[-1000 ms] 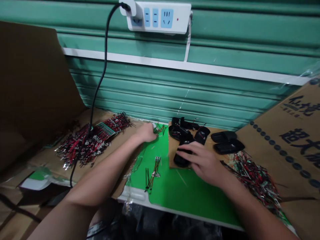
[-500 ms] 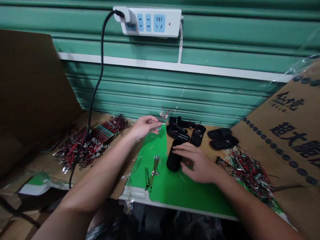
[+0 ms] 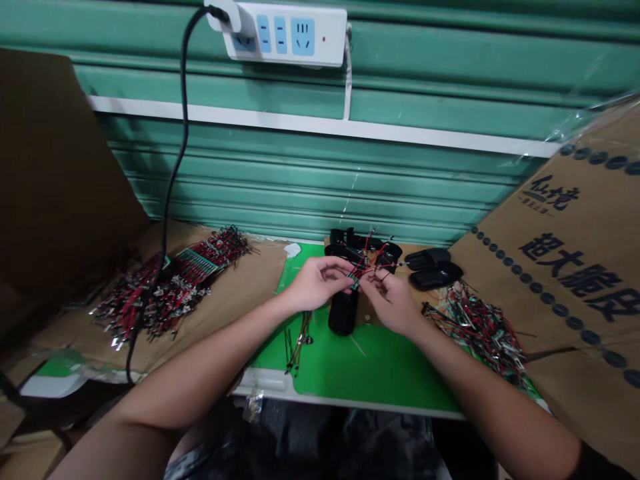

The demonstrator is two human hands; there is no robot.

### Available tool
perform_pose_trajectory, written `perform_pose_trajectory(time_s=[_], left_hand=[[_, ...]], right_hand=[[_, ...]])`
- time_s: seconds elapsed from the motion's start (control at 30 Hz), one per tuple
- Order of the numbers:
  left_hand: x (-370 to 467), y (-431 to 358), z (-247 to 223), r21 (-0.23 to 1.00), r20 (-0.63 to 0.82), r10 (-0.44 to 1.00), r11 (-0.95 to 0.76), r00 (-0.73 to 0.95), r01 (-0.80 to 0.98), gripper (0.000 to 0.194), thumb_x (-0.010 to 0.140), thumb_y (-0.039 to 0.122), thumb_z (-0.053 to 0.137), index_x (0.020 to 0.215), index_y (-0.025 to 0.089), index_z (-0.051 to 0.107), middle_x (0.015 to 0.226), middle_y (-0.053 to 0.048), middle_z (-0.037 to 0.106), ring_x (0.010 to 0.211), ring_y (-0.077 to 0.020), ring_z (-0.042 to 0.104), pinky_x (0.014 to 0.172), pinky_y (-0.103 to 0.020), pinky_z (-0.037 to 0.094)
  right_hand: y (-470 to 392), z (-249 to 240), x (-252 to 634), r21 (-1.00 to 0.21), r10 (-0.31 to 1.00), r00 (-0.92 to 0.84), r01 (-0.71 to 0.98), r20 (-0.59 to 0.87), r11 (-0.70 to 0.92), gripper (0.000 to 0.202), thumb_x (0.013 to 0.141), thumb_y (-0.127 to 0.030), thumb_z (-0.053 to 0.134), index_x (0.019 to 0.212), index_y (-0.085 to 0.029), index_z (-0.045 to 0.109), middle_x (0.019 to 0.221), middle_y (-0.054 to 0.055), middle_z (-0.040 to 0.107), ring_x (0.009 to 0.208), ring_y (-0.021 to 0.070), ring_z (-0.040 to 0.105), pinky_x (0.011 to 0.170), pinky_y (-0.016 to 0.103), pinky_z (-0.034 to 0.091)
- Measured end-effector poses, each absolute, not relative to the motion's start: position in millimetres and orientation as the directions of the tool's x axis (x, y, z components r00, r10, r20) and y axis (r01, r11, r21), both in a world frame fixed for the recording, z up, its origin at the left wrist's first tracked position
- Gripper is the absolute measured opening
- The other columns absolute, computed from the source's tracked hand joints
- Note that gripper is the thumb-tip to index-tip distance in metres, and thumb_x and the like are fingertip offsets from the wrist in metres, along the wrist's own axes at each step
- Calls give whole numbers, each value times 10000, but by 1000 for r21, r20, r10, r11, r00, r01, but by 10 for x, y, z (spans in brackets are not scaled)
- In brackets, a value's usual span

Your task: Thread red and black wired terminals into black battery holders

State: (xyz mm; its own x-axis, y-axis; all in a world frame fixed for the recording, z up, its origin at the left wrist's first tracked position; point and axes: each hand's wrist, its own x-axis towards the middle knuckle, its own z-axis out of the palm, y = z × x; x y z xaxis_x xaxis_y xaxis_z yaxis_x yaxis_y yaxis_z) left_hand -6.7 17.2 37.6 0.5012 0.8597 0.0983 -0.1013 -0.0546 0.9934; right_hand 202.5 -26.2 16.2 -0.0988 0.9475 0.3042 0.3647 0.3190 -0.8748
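My left hand (image 3: 323,283) and my right hand (image 3: 390,300) meet over the middle of the green board (image 3: 375,373). Between their pinched fingertips is a small circuit board with red and black wires (image 3: 355,280), its wires fanning up and to the right. Directly beneath lies a long black plastic housing (image 3: 343,317), partly covered by the fingers. A few loose wires with metal tabs (image 3: 300,340) rest on the board below my left wrist. Behind my hands, more black plastic housings (image 3: 345,241) are grouped, some with red wires.
A heap of wired metal contacts (image 3: 160,293) covers cardboard on the left. More wired pieces (image 3: 485,333) pile up at the right, near two black shells (image 3: 435,270). A black cable (image 3: 173,180) hangs from a power strip (image 3: 295,37). Cardboard walls (image 3: 575,280) flank the board.
My left hand has moved right and slightly down with the wired piece. My right hand has left the black housing and now pinches that piece too. The view has shifted slightly.
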Motion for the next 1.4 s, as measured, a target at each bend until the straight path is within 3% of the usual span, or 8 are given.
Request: perform_pose_trajectory(time_s=[0.27,0.4,0.6,0.77,1.0,1.4], left_hand=[[-59,182,374,990,131,896,-96,424,-104,362,736,267,921,1000,123,720,837,-48,744,691,-136,696,672,-264,576],[-71,186,345,996,51,894,-78,446,43,280,784,365,876,799,119,742,672,-38,704,575,-118,610,560,-231,469],[-56,152,346,995,67,901,-93,429,40,217,773,331,849,782,124,786,666,-43,726,561,-112,577,549,-227,400],[-41,126,338,992,110,895,-127,433,10,172,752,291,827,754,123,792,687,-48,740,579,-109,585,572,-227,425],[-32,90,287,988,155,894,-151,421,-44,160,735,279,815,737,125,771,688,-46,725,608,-113,599,598,-227,455],[-4,76,261,958,272,887,-288,373,-13,152,754,279,804,744,138,748,732,-47,688,647,-131,591,609,-248,468]], right_hand=[[-269,166,1960,-943,963,-15,199,271,268,372,915,-560,721,836,-202,657,659,12,642,567,160,579,583,293,529],[-267,170,1949,-936,957,-4,209,290,284,373,920,-556,713,825,-198,670,623,4,612,564,159,571,588,292,522],[-271,150,1967,-939,974,-6,263,227,221,337,893,-534,705,836,-202,687,606,-3,594,530,166,539,548,306,491],[-292,181,1980,-907,967,-30,341,252,247,331,913,-511,658,741,-230,630,557,-11,541,526,177,520,583,331,498],[-318,162,1912,-938,974,-49,261,223,228,319,910,-549,658,881,-231,641,566,-19,544,505,178,516,491,302,438],[-324,125,1854,-977,986,9,137,164,161,358,865,-566,709,801,-232,596,658,24,652,583,180,612,548,300,526]])
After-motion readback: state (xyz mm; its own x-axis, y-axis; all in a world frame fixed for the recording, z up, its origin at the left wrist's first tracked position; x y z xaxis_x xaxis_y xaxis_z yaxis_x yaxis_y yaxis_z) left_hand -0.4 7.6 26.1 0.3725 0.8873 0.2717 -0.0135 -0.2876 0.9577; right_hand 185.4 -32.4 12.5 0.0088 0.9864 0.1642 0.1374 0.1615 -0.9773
